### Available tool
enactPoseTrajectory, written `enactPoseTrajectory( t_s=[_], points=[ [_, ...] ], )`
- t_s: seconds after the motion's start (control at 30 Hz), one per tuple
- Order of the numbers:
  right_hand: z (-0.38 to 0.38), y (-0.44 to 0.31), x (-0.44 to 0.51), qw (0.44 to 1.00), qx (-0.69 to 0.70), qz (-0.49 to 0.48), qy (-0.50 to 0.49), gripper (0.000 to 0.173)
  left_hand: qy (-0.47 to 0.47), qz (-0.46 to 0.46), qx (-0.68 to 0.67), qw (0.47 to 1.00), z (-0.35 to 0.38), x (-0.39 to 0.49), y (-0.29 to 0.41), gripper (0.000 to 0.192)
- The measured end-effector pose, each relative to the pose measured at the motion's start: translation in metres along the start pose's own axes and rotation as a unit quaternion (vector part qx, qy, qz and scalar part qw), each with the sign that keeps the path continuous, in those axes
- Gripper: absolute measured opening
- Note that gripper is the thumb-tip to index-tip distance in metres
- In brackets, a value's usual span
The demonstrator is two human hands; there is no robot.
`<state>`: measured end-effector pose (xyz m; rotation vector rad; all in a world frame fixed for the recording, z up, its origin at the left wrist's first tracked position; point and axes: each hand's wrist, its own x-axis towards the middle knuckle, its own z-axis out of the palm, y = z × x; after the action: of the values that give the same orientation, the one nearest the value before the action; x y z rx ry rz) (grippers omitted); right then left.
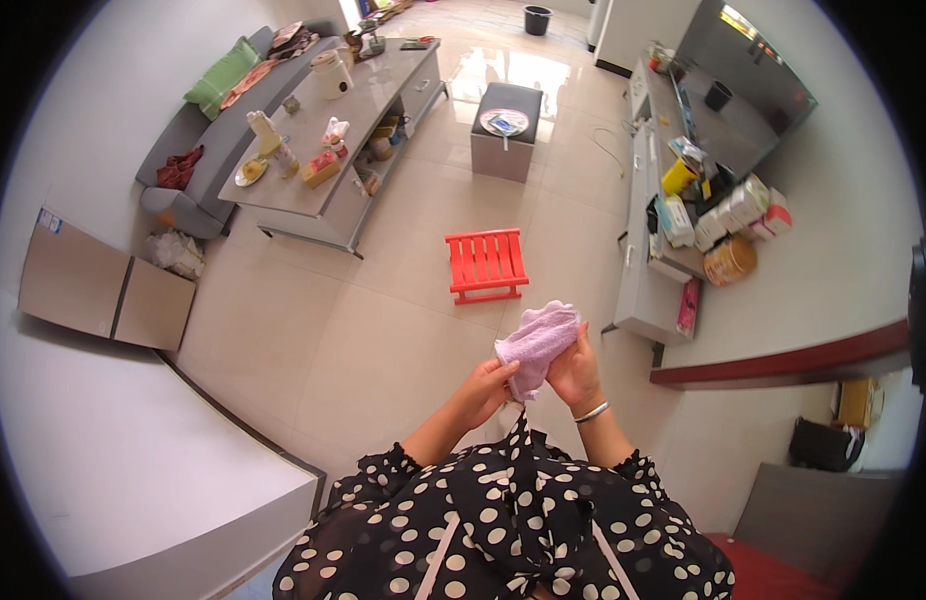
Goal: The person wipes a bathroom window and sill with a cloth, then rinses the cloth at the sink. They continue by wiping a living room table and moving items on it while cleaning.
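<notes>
A light purple cloth, fluffy like a small towel, is held up in front of my body between both hands. My left hand pinches its lower left edge, with the thumb on top. Along the right side, my right hand grips the cloth, thumb upright at its edge and palm partly behind it. A silver bracelet circles my right wrist. Past the cloth, a small red slatted stool stands on the tiled floor.
A long coffee table with bottles, a jar and boxes stands ahead left, before a grey sofa. A dark-topped ottoman carries a round fan. On the right runs a cluttered TV cabinet. A white surface fills the lower left.
</notes>
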<state>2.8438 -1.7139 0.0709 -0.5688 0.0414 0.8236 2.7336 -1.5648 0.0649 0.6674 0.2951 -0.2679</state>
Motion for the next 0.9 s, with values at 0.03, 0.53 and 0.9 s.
enactPoseTrajectory(
  t_s=[0.03,0.53,0.9],
  points=[
    [0.003,-0.007,0.014,1.000,0.008,0.015,-0.006,0.061,0.008,0.014,0.023,1.000,-0.006,0.004,0.004,0.042],
    [0.029,0.031,0.256,0.993,0.007,0.111,0.051,0.063,0.272,-0.048,0.315,0.908,-0.230,-0.001,0.107,0.036],
    [0.093,0.113,0.409,0.985,-0.043,0.151,0.075,0.069,0.181,-0.213,0.415,0.866,-0.412,-0.081,0.143,0.067]
  ],
)
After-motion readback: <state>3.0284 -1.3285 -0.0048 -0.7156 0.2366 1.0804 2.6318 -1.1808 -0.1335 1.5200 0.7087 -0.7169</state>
